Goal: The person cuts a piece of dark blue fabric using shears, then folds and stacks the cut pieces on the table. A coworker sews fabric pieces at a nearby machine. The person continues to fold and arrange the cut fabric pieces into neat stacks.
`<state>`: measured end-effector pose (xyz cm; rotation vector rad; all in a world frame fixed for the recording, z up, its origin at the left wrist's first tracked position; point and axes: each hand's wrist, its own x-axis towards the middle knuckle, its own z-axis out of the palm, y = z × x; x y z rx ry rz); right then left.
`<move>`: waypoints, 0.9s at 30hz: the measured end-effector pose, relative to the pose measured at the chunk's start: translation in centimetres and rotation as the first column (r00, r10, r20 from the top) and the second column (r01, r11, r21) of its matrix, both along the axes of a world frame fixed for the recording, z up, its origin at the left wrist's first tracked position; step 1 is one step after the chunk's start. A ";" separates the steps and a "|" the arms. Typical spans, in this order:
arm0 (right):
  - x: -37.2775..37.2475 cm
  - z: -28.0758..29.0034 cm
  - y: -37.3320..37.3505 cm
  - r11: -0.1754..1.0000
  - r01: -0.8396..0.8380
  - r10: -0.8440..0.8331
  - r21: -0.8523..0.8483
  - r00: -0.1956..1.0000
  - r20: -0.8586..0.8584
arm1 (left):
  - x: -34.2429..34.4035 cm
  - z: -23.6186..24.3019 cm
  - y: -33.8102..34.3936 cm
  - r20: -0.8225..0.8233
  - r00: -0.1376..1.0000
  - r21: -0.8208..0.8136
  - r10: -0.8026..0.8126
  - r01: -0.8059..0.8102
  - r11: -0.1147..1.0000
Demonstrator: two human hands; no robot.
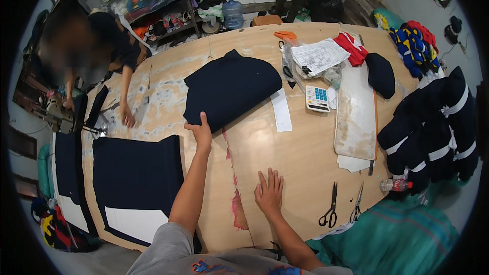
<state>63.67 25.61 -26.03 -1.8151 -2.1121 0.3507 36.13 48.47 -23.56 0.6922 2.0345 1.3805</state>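
A dark navy piece of fabric (229, 89) lies at the middle of the wooden table (295, 147), its far right part curling over in a rounded fold. My left hand (200, 131) pinches its near left corner, thumb uppermost and some fingers hidden. Under the fabric's right edge a white paper strip (281, 111) sticks out. Flat on the tabletop rests my right hand (270, 192), fingers spread, holding nothing. Left of my left forearm is a navy fabric stack (135, 168) with a white sheet (136, 224) showing at its near end.
Two pairs of scissors, one black (330, 209) and one greyer (357, 206), lie at right. Beyond them are a long worn board (355, 122), a calculator (317, 99) and papers (320, 55). Tied navy bundles (433, 132) fill the right side. A co-worker (102, 46) leans over a machine (58, 109) at left.
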 end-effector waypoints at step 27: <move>0.1 -0.6 0.2 0.997 -0.046 0.046 -0.055 0.999 0.006 | 20.7 -3.9 4.6 0.252 0.914 0.156 -0.317 0.285 0.946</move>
